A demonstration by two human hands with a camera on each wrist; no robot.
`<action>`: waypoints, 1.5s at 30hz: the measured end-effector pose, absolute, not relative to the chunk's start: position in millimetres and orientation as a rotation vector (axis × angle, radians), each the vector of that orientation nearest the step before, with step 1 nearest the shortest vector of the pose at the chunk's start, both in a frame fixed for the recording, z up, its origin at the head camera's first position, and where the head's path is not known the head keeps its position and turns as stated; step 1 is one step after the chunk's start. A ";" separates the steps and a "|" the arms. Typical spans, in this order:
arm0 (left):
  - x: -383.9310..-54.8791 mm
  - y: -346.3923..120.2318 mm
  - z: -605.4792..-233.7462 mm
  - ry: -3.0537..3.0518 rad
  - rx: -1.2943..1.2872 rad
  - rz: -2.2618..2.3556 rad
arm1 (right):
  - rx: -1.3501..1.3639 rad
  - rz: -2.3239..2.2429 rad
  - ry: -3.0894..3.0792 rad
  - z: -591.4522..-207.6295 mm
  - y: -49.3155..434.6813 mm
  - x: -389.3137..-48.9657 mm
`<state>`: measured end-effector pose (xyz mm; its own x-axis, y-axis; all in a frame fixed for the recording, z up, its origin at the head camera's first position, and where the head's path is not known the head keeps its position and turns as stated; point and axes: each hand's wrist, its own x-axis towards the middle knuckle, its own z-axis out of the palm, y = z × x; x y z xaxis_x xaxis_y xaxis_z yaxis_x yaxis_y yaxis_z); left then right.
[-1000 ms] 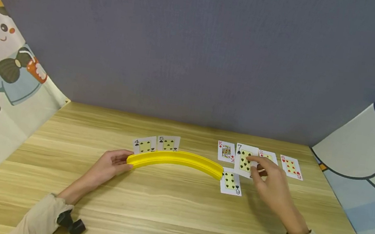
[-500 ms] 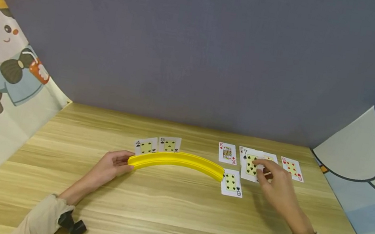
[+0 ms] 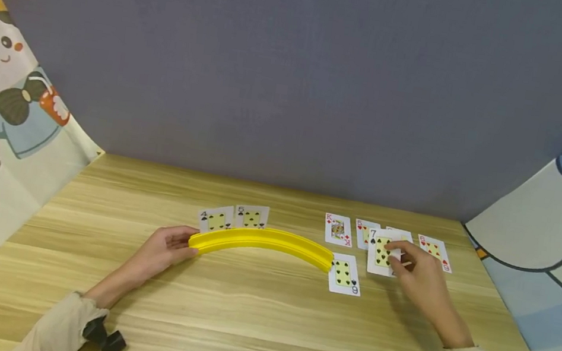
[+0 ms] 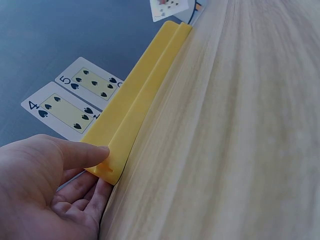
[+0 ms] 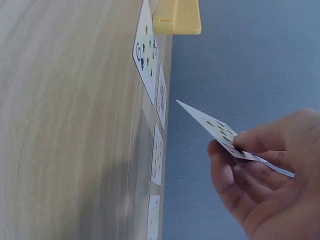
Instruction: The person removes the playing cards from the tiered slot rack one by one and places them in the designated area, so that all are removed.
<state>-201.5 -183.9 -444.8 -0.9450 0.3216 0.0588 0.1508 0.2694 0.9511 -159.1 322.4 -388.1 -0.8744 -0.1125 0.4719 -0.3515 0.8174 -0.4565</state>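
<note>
My left hand (image 3: 163, 249) pinches the left end of a curved yellow card holder (image 3: 264, 238) on the table. In the left wrist view the thumb lies on top of the holder (image 4: 145, 90), fingers beneath. The four of spades (image 3: 215, 221) and five of spades (image 3: 251, 217) stand in it, their lower edges hidden. Off the table, my right hand (image 3: 420, 279) holds a seven of spades (image 3: 374, 265) between thumb and fingers; in the right wrist view this card (image 5: 215, 127) is tilted. A six of spades (image 3: 346, 276) lies at the holder's right end.
Behind the raised card lie a king of diamonds (image 3: 338, 230), a partly covered red five (image 3: 362, 230), another partly covered card (image 3: 402, 234) and a red six (image 3: 432, 251). The wooden table (image 3: 241, 308) meets a grey partition (image 3: 294, 81); printed panels flank both sides.
My right hand has moved the seven of spades rightwards and slightly nearer, uncovering the red five beside the king. The left hand and holder stay in place.
</note>
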 end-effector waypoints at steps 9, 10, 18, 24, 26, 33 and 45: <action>-201.2 -185.6 -445.9 2.393 0.446 1.745 | 0.292 0.863 -2.738 -393.1 332.5 -160.7; -201.3 -185.5 -446.0 2.394 0.447 1.745 | 0.297 0.869 -2.758 -394.2 333.6 -161.1; -201.5 -184.6 -445.7 2.395 0.455 1.747 | 0.369 0.873 -2.902 -403.3 338.1 -163.3; -201.2 -184.5 -444.7 2.398 0.459 1.748 | 0.425 0.834 -2.950 -402.7 335.8 -161.6; -201.2 -184.3 -444.4 2.400 0.457 1.750 | 0.451 0.802 -2.960 -401.8 333.9 -161.1; -201.0 -184.2 -444.0 2.406 0.451 1.741 | 0.508 0.659 -2.991 -399.3 324.8 -157.9; -200.7 -184.3 -444.4 2.406 0.449 1.738 | 0.384 0.529 -3.111 -394.7 315.6 -150.5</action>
